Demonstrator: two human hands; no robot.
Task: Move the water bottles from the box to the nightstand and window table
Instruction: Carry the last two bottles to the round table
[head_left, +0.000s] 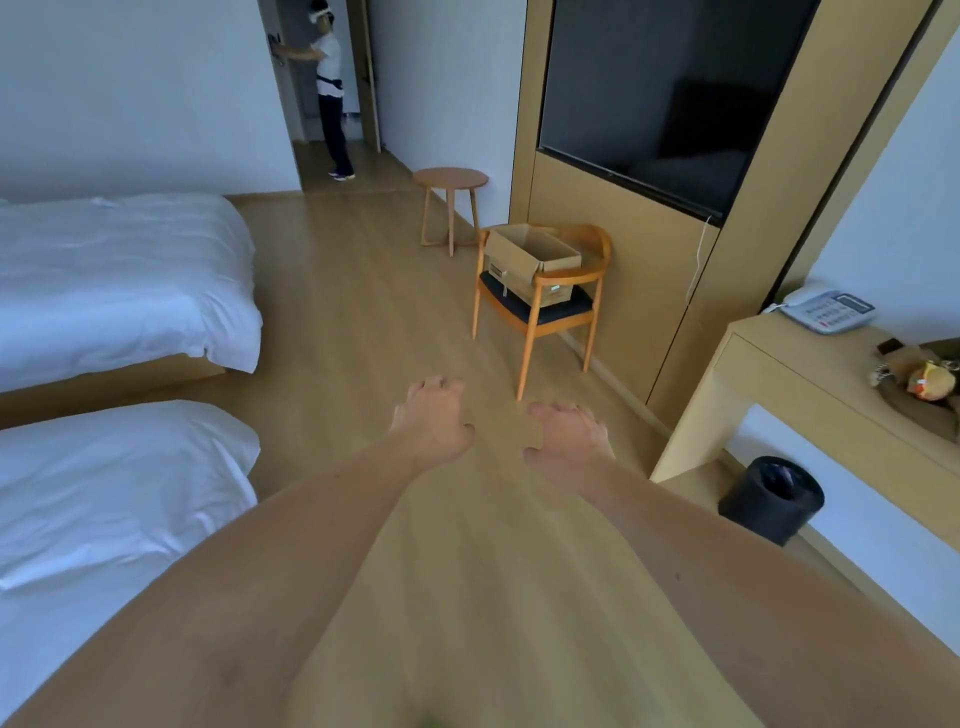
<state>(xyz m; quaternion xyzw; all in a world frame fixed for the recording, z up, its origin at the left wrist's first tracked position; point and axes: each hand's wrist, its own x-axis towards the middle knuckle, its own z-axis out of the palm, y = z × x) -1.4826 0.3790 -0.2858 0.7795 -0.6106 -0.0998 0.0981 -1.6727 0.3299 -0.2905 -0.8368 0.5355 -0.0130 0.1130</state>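
Across the room the box (532, 262) sits on a chair (540, 306), no bottles visible; left hand (434, 418) and right hand (566, 434) loosely curled, empty — task looks barely begun.

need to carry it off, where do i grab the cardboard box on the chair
Grip the cardboard box by its two short end walls, one hand each, reaching down from above at the chair's open front: armrests and backrest hem in the other sides, and loose flaps likely won't bear weight.
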